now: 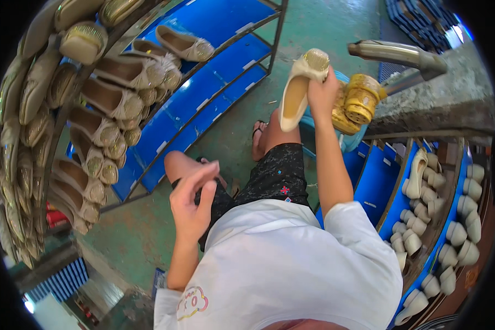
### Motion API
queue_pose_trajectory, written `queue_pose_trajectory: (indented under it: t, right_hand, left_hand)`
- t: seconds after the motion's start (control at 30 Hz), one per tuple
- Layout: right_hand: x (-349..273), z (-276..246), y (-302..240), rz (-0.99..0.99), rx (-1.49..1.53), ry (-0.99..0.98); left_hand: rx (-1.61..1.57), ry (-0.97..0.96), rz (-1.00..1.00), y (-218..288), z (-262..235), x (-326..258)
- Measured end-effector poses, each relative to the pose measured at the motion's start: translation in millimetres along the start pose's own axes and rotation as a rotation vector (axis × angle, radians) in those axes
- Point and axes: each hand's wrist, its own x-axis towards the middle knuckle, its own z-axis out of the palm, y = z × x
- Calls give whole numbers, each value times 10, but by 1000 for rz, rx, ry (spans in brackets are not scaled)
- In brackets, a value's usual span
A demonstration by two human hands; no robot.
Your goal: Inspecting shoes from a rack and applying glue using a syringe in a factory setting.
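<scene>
My right hand [322, 96] grips a cream flat shoe [297, 93] by its side, in front of a yellow machine head. The shoe's tan insole faces up, and its toe, covered in gold glitter, points away from me. My left hand [192, 203] is raised over my left thigh. Its fingers are bent a little, with the thumb apart from them, and nothing shows in it.
Blue-shelved racks [220, 71] on the left hold several rows of similar flats [102, 99]. Right of me, another rack [379, 181] carries more cream shoes [412, 242]. A yellow machine head [360, 99] joins a metal arm [390, 52], with a light-blue tub [308, 135] beneath it.
</scene>
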Motion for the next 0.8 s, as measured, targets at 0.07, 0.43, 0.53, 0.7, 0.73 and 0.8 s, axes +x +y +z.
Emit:
queue_pose_trajectory:
  t: [0.07,0.43,0.53,0.7,0.73,0.8]
  right_hand:
    - [-463,23,-596,-47,17,-187]
    - [-1094,-328,-1573,-413,92,-501]
    - [-1116,-452,-1635,-429,58,-504]
    - [-1284,-639,-1780,-381,-26,-512]
    - [-1318,-669,-1817,-381,-48,-515]
    - [-1409,-740,-1863,-377,-74,-525]
  left_hand:
    - [32,33,92,81,21,250]
    - [-43,-141,428,470,447,722]
    - [-67,-136,443,516,512,688]
    - [61,-180,659,502,526,620]
    - [52,-163,681,496,550,570]
    - [38,-155,711,489,563,469]
